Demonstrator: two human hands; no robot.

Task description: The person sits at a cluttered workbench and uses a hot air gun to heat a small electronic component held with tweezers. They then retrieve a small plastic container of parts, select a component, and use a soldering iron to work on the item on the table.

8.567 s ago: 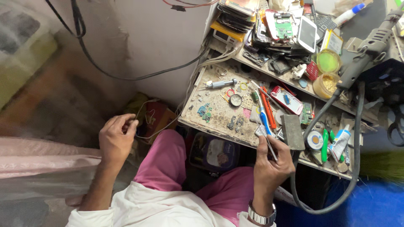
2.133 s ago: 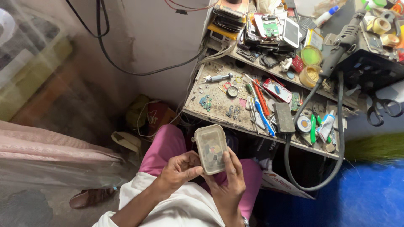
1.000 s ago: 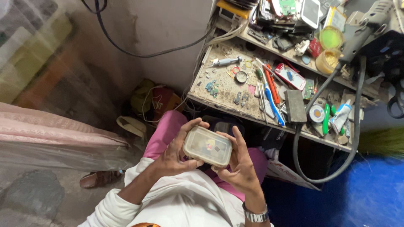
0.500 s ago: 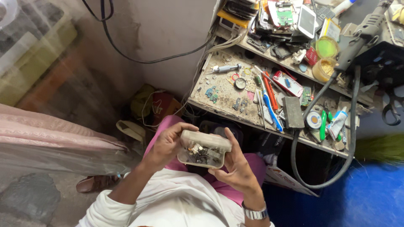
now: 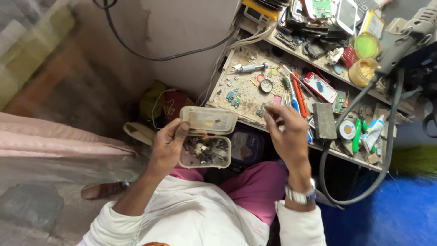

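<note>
My left hand [image 5: 167,146] holds a small clear plastic box [image 5: 205,152] full of dark little parts, and also the box's lid [image 5: 208,120], raised just above it. My right hand [image 5: 286,132] is lifted to the right of the box, over the front edge of the workbench [image 5: 243,98]. Its thumb and fingers are pinched together; whether something tiny sits between them I cannot tell. A watch [image 5: 299,196] is on the right wrist.
The workbench carries screwdrivers [image 5: 298,96], a grey block [image 5: 324,120], a solder reel [image 5: 346,130], tubes, circuit boards and phones [image 5: 346,16]. A thick grey hose [image 5: 387,150] loops down at the right. A dark round tin [image 5: 247,146] lies under the bench. Pink cloth [image 5: 54,141] is at left.
The box was shut and held in both hands; now its lid is off and held up by the left hand. The right hand has left the box and risen toward the bench.
</note>
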